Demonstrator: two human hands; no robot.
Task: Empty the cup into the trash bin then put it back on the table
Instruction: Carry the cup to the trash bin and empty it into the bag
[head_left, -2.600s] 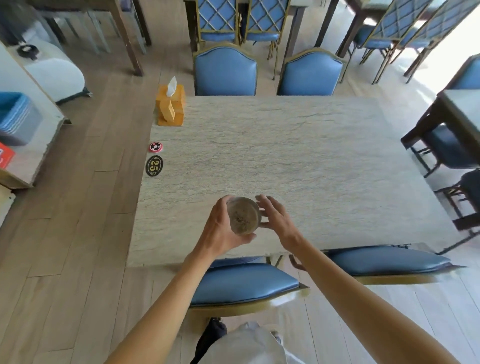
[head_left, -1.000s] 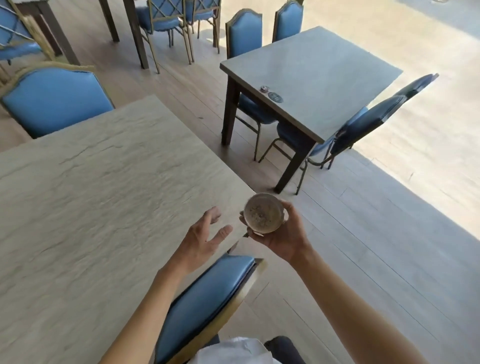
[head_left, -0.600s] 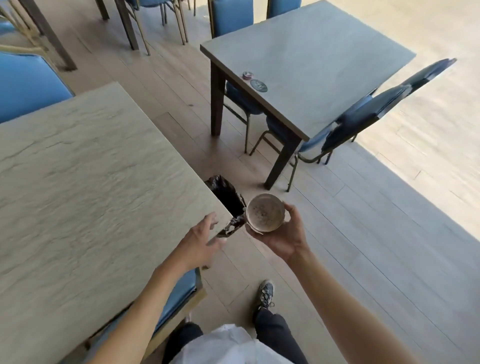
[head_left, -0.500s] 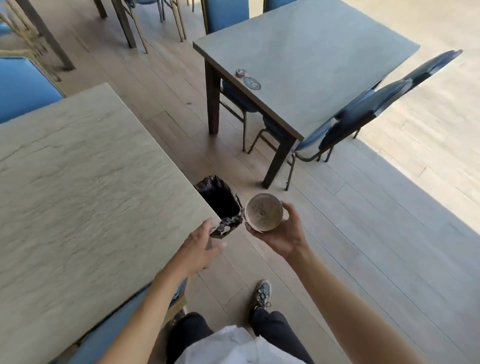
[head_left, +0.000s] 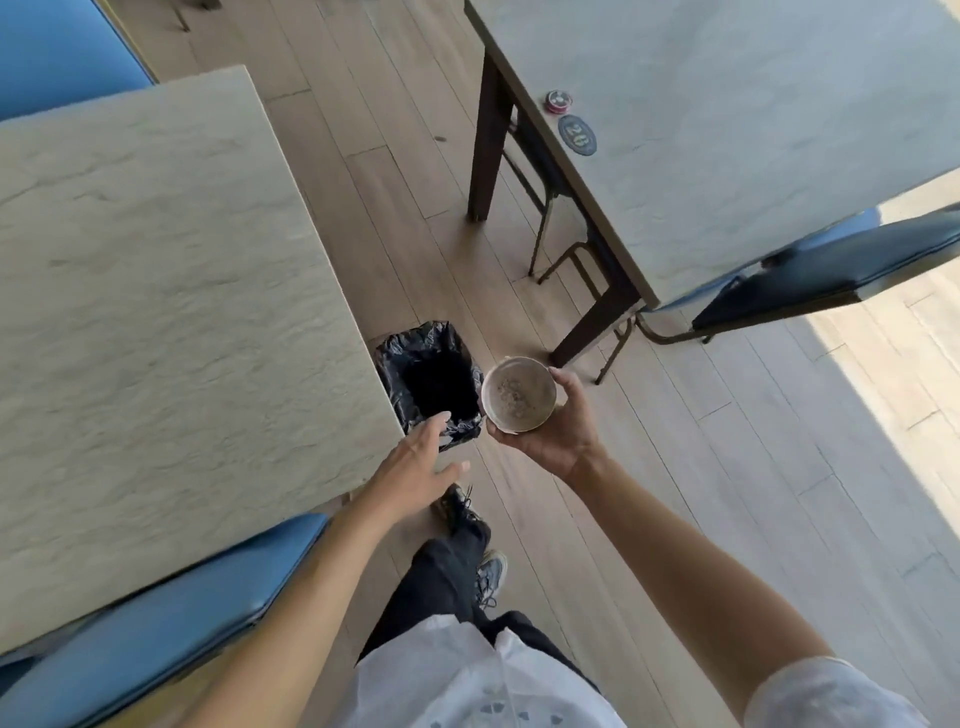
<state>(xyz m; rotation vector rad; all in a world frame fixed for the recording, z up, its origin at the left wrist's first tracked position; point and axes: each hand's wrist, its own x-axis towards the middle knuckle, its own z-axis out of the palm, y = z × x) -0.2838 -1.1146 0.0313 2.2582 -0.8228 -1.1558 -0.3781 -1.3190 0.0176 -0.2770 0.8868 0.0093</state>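
My right hand (head_left: 558, 431) holds the cup (head_left: 518, 394) upright from below, with small scraps lying in its bottom. The cup hangs just right of the trash bin (head_left: 400, 358), a small bin with a black liner standing on the floor at the corner of the stone-topped table (head_left: 156, 291). My left hand (head_left: 415, 467) is open, fingers spread, over the table's corner and the bin's near edge, holding nothing.
A blue chair seat (head_left: 156, 623) is tucked under the table's near edge. A second table (head_left: 753, 130) with two round discs stands at the right, with a dark chair (head_left: 831, 270) beside it. My legs and shoes (head_left: 462, 535) are on the wooden floor between the tables.
My view has tipped down and closer over the bin, now seen whole. The cup has stayed in my right hand beside the bin. My left hand has opened near the table corner.
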